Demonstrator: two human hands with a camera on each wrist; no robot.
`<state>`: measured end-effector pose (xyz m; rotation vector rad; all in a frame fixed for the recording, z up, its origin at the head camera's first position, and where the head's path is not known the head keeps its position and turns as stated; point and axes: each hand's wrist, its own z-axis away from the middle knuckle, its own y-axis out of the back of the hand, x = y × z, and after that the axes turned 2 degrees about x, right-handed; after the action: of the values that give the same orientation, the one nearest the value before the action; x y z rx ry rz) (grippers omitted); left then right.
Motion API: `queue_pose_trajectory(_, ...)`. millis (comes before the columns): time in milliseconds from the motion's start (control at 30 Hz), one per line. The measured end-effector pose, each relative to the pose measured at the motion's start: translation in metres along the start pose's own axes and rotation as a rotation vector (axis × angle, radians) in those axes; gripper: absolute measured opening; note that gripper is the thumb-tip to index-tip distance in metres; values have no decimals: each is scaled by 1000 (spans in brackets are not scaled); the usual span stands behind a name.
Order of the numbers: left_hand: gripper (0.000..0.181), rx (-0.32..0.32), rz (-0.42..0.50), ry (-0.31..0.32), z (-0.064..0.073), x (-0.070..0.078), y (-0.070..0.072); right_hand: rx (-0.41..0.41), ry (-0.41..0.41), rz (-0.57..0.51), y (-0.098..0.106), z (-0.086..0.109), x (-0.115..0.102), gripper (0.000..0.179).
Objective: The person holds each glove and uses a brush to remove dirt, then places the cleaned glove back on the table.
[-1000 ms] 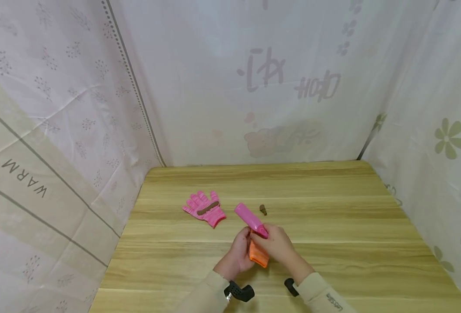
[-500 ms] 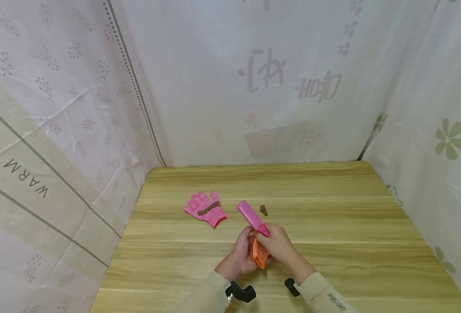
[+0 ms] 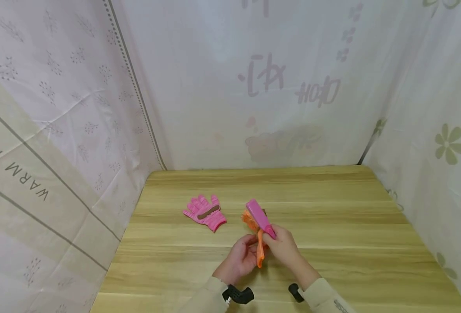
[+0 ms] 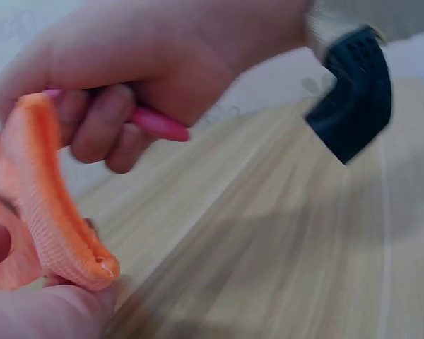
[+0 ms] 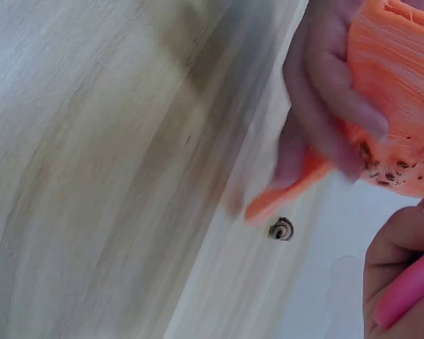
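My left hand (image 3: 241, 257) grips an orange knitted glove (image 3: 260, 252) near its ribbed cuff. In the right wrist view, the glove's fabric (image 5: 389, 92) carries a cluster of dark specks (image 5: 396, 168). The right hand (image 3: 286, 247) curls round the handle of a pink tool (image 3: 257, 213) with a long, flat head. That head points away from me, overlapping the orange glove's far part in the head view; its underside is hidden. In the left wrist view, the pink handle end (image 4: 161, 126) sticks out of the right fist, beside the orange cuff (image 4: 63, 191).
A pink knitted glove (image 3: 216, 222) with a brown strip (image 3: 208, 212) across it lies flat on the wooden table (image 3: 332, 208), to the left. Beyond the hands, a small brown piece (image 5: 281, 229) shows in the right wrist view. Printed curtains (image 3: 214, 87) surround the table.
The orange glove has turned, so its cuff looks narrow and its far part shows beyond the hands. The pink tool has shifted slightly right and now mostly covers the brown piece.
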<state>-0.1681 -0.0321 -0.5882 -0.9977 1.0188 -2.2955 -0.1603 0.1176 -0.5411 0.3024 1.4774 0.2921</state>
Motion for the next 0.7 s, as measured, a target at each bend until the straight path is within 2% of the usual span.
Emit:
queue_pose_trajectory(133,26,27,46,-49,1,6,5,46,-10,16,3,0,6,20)
queue_pose_trajectory(300,22,33,99,-47,2,14,6,53,-41,-35,6,-1,9,19)
queue_pose_trajectory(533,19,-37,-5,-74,7,19,4,50,-83,-99,6,-3,11,17)
queue_pose_trajectory(700,35,-115,-14,-80,13,21,-4,53,-109,-103,5,-3,13,17)
